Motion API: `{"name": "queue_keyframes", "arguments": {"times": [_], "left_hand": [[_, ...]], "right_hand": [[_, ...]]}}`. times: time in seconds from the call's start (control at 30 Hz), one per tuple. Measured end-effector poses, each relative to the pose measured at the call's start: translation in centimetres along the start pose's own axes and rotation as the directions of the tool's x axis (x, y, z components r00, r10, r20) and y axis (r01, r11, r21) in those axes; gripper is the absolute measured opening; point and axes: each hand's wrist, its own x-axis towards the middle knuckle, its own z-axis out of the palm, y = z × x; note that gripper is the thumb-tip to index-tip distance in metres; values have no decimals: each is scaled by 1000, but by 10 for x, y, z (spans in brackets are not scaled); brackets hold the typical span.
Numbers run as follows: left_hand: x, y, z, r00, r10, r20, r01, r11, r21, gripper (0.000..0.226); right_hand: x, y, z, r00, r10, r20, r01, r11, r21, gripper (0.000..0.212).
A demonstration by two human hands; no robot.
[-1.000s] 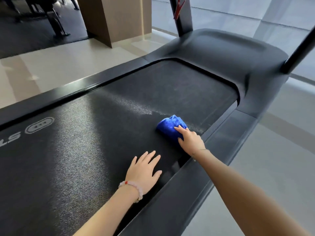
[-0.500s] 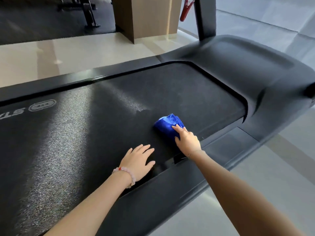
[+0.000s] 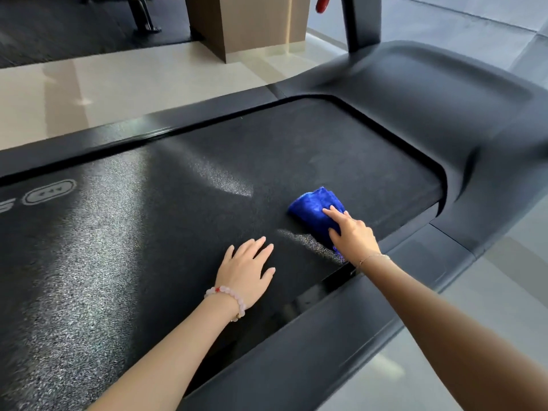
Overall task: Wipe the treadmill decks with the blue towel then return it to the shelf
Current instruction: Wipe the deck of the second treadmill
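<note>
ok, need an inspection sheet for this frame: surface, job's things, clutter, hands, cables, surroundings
surface: treadmill belt, dark, textured, with glare patches; black side rail nearest the camera.
job's things: blue towel bunched on the belt near the motor cover; shelf not in view.
clutter: nothing seen.
hands: right hand presses on the towel, index finger stretched over it; left hand flat on the belt, fingers spread, apart from the towel.
cables: nothing seen.
surroundings: pale glossy floor, wooden pillar, red item beside the treadmill upright.
</note>
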Motion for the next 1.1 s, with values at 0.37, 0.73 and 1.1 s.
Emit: {"name": "queue_keyframes", "arguments": {"times": [0.37,0.73,1.1], "left_hand": [[12,-28,-11,1000,6,-21,-7,1000,-10,50],[36,-102,-19,990,-56,-132,57,998,0,47],[81,-149,-23,962,-59,-265,60,998,-1,49]], "right_hand": [[22,-19,2,999,-49,-4,49,998,27,52],[118,-149,34,949,-288,129,292,957,-6,50],[230,-242,55,919,-380,108,386,922,-39,50]]}}
